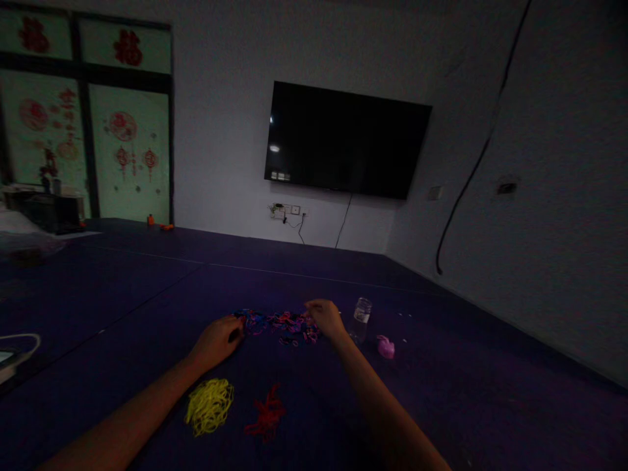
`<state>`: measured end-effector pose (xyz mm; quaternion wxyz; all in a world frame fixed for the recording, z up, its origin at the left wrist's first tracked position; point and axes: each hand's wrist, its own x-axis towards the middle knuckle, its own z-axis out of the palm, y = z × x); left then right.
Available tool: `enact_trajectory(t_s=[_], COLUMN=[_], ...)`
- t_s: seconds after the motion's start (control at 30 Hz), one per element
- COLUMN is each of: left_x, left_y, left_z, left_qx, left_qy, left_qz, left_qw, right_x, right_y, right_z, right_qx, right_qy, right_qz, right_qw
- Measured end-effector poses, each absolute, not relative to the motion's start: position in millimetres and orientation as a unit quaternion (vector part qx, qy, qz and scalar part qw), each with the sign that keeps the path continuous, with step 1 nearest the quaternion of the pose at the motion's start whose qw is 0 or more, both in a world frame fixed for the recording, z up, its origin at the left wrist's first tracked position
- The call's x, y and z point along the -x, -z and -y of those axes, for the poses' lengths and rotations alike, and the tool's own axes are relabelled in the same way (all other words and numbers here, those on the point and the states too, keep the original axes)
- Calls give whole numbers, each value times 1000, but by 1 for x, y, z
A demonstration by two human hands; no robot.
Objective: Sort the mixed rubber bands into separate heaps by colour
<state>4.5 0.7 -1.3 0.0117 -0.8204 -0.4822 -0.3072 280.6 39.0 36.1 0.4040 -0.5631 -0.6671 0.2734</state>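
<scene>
A loose row of small mixed-colour rubber bands [289, 322], mostly blue, purple, pink and red, lies on the dark purple surface. At its left end is my left hand [216, 341], fingers curled and tips pinched together against the bands. My right hand [326, 318] is over the right end, fingers drawn together in a pinch. Whatever either pinch holds is too small and dim to make out. Nearer to me, a heap of yellow rubber bands [210, 407] lies by my left forearm. Right of it is a smaller pile of red rubber bands [267, 415].
Right of my right hand stands a clear plastic bottle [361, 317], with a small pink object [385, 347] beside it. A white cable [29, 339] and device lie at the far left. Behind them is a plastic bag [24, 235]. A television [346, 140] hangs on the wall.
</scene>
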Motion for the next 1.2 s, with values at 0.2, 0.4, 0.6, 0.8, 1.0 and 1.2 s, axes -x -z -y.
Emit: enact_trajectory(t_s=[0.2,0.4,0.6,0.8,1.0,1.2], left_x=[-5,-5,-5,-5,-6,-6], left_y=[-1,0,0,0,-2,0], left_z=[2,2,1,2,2,3], left_qx=[820,815,816,816,817,816], left_qy=[308,309,303,307,309,317], left_qz=[483,490,493,489,486,484], left_qw=[4,2,7,4,6,16], right_x=[-302,-295,-297,-298,-294,-287], right_y=[-22,-12,-8,-6,-11,-13], right_z=[-44,-42,-45,-50,-50,-49], right_qx=[648,642,632,614,570,519], right_qy=[-133,-81,-59,-72,-115,-150], right_qz=[681,718,727,722,724,738], right_qw=[313,258,262,313,371,404])
